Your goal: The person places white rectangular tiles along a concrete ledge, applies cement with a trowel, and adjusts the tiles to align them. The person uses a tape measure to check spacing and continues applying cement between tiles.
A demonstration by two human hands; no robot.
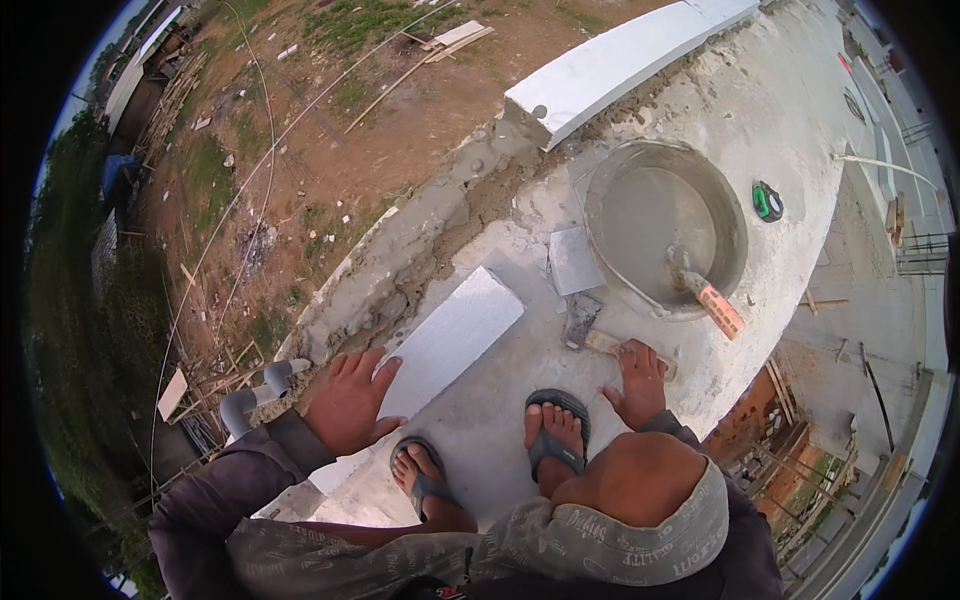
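My left hand point(350, 403) is spread, its fingers and thumb at the outer side of a long white lightweight block point(455, 335). That block lies beside a rough bed of wet mortar point(400, 270). My right hand point(638, 383) is low over a pale wooden handle point(604, 343), fingers across it and thumb apart; a mortar-stained grey head point(581, 321) lies at the handle's far end. Beyond it stands a round bucket point(597, 225) of grey mortar. An orange-handled trowel point(720, 312) leans over its near rim. A small white block piece point(574, 260) lies beside the bucket.
White blocks point(620, 70) are set along the far edge. A green and black tape measure point(767, 201) lies right of the bucket. The slab drops off on both sides, to dirt ground point(330, 130) at left. Grey pipe point(240, 408) rises by my left hand.
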